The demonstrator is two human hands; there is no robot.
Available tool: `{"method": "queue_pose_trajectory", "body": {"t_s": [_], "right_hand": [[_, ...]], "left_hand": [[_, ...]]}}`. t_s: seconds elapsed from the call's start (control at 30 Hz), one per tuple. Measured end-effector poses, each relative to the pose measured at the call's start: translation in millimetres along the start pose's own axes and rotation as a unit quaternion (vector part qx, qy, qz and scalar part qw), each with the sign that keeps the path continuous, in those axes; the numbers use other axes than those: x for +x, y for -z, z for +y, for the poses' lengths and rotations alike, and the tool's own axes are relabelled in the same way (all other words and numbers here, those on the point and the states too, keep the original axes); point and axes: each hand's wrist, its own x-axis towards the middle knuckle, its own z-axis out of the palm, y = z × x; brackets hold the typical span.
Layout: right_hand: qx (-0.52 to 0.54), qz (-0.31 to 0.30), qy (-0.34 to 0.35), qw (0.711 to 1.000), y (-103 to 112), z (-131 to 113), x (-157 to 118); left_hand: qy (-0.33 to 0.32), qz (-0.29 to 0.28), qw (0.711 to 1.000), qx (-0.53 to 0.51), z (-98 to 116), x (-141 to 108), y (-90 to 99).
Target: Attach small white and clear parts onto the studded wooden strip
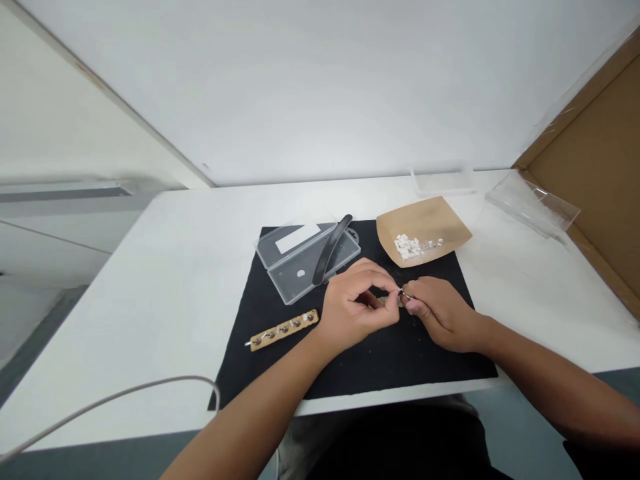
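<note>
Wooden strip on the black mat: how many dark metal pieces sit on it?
5 dark metal pieces, spaced in one row along the wooden strip, beside the left hand; none seems hidden.

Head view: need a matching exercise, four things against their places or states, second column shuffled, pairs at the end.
Things
1. file
2. paper tray
3. wood strip
4. cable

Places or states
a. bears a row of dark pieces, left of the left hand
b. curves over the front left of the table
c. lies across the open clear case
d. holds a heap of white bits

Pairs: 1-c, 2-d, 3-a, 4-b
</note>
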Motion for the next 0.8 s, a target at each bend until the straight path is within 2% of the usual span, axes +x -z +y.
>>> {"method": "queue_pose_trajectory", "body": {"t_s": [0.17,0.4,0.57,0.8], "right_hand": [[0.097,-0.009,-0.050,0.994,4.3,-4.5,2.1],[0.229,-0.011,-0.127,0.965,7.2,-8.1,0.7],[0.254,-0.005,-0.135,0.958,7.2,-7.1,1.1],[0.225,0.000,-0.120,0.967,10.2,-7.0,3.1]], "left_hand": [[0.047,-0.011,0.999,-0.016,-1.2,-1.2,1.0],[0.082,-0.018,0.994,-0.074,-3.2,-3.1,0.8],[0.076,-0.022,0.993,-0.083,-4.0,-3.1,1.2],[0.052,-0.027,0.996,-0.068,-4.8,-1.6,1.9]]}}
